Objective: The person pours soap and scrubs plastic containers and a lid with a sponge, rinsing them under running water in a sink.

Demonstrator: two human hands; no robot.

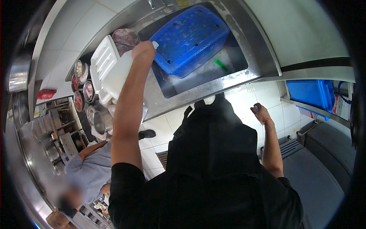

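My left hand (144, 50) is closed around the upper part of a whitish translucent jug (121, 76), whose mouth end points toward the sink (179, 84). Right beside that hand, a blue plastic tub (190, 40) with a wet, dark-specked surface sits in the sink. A bright green object (220, 65) lies on the sink floor by the tub. Away from the counter, over the tiled floor, my right hand (260, 113) has curled fingers; whatever small thing they pinch, if anything, cannot be made out.
White ridged plastic (103, 57) and a bagged dark red item (125, 39) sit left of the sink. Metal bowls (89, 91) of food line the counter. A co-worker in a grey shirt (93, 168) is at lower left. A blue bin (309, 95) occupies a right-hand shelf.
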